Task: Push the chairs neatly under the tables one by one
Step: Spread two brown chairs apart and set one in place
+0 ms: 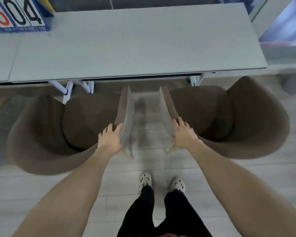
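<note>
Two brown upholstered chairs stand side by side in front of a long pale grey table [143, 48]. The left chair [46, 134] and the right chair [246, 120] have their seats facing the table, and only their front edges reach its near edge. My left hand [110, 138] grips the inner armrest rim of the left chair. My right hand [184, 134] grips the inner armrest rim of the right chair. A narrow gap of floor lies between the two chairs.
A blue sign with large numerals [15, 14] lies on the table's far left corner. White table legs [67, 90] show under the near edge. My feet in white shoes [161, 183] stand on the pale plank floor. A grey bin [293, 82] sits at the right.
</note>
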{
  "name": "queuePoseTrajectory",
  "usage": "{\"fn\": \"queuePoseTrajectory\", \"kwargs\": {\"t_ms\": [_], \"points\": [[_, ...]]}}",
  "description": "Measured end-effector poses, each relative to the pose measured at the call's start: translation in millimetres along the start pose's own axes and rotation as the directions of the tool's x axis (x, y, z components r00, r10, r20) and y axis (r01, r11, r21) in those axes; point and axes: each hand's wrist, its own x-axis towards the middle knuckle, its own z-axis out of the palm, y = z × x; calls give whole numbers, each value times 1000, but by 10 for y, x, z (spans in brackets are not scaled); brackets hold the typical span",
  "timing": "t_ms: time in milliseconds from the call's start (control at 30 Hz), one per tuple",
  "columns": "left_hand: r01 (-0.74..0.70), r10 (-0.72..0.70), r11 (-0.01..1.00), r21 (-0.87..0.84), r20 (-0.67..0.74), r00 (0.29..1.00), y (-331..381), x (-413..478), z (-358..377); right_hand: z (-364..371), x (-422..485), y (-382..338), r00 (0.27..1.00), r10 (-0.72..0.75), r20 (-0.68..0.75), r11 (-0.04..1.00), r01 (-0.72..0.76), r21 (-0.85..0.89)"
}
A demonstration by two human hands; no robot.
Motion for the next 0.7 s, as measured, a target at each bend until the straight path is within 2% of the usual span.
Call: {"fn": "queuePoseTrajectory", "kwargs": {"t_ms": [67, 300, 567, 700], "points": [[-6, 8, 999, -33, 47, 999, -74, 104, 66, 31, 25, -7, 1000, 25, 1, 999, -25, -23], [-53, 52, 997, -54, -17, 998, -79, 231, 101, 74, 65, 32, 1000, 22, -15, 999, -22, -25], [-34, 34, 999, -35, 2, 999, 26, 217, 112, 30, 68, 33, 1000, 28, -15, 999, -27, 20], [-34, 36, 996, -79, 24, 999, 88, 244, 103, 19, 82, 39, 999, 39, 9, 999, -39, 23]]}}
